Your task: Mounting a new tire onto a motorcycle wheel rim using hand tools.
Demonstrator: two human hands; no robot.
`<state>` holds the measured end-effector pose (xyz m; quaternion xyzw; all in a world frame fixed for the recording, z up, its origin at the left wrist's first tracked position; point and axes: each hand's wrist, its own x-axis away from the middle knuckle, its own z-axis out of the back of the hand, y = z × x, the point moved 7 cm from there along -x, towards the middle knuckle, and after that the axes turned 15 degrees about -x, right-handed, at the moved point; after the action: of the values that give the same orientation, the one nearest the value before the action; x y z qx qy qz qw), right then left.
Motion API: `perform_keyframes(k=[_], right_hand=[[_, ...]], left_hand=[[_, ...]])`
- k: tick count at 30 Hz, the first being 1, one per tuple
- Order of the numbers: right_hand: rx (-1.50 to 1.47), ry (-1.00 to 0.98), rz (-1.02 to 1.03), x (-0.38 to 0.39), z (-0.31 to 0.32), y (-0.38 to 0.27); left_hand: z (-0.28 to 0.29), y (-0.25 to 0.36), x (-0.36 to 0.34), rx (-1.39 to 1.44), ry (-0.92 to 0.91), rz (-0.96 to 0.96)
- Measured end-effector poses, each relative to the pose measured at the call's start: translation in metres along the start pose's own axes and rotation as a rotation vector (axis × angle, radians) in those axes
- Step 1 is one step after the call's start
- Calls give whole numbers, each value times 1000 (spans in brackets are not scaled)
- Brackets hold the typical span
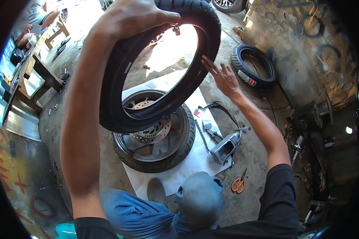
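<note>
My left hand [133, 19] grips a black motorcycle tyre [210, 34] by its upper edge, holding it tilted in the air. My right hand [226, 80] is at the tyre's right side with fingers stretched out, the fingertips close to or touching the rubber. Below the raised tyre, a wheel [180, 149] with its own tyre and a drilled brake disc [158, 134] lies flat on a white sheet [141, 184]. The raised tyre hides part of that wheel's far side.
On the sheet's right side sits a grey metal frame-like tool [226, 148] with a black hose. Orange-handled scissors [238, 185] lie on the concrete. Another tyre [270, 79] with a label lies by the right wall [303, 44]. People sit by a wooden bench [48, 73] at far left.
</note>
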<state>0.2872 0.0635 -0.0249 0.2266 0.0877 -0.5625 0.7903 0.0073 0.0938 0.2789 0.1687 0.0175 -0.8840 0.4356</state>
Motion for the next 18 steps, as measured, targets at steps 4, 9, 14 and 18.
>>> perform_keyframes(k=[4, 9, 14, 18], right_hand=[[-82, -29, -102, 3, -27, -9], [-1018, -310, -484, 36, -38, -166], [-1266, -214, -334, 32, 12, -270], [-1006, -218, -294, 35, -17, -216]], left_hand=[[10, 4, 9, 113, 26, -51], [7, 2, 4, 95, 38, -9], [-28, -25, -37, -50, 113, -52], [-18, -25, -28, -50, 101, -42]])
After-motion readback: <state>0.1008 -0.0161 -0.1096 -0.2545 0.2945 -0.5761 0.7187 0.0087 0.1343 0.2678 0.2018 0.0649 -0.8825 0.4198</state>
